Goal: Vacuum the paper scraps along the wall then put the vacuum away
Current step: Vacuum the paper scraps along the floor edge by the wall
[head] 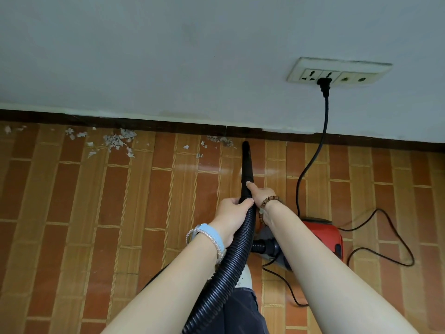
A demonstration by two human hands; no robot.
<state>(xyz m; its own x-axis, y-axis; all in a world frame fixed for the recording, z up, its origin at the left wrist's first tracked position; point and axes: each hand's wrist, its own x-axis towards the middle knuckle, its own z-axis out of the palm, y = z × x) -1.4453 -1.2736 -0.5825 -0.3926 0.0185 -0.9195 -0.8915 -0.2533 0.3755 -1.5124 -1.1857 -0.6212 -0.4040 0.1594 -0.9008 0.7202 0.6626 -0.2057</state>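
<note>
Left hand (230, 214) grasps the hose (227, 271), right hand (262, 194) the nozzle (246, 162); reaching left for the paper scraps (118, 141) could strain the cord (325, 114) and unplug it

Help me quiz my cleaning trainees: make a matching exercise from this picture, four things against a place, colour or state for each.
1. plug
2. hose with nozzle
3. paper scraps
4. vacuum body

A. strewn along the skirting board
B. gripped by the left hand and right hand
C. in the wall socket
D. red

Pairs: 1-C, 2-B, 3-A, 4-D
</note>
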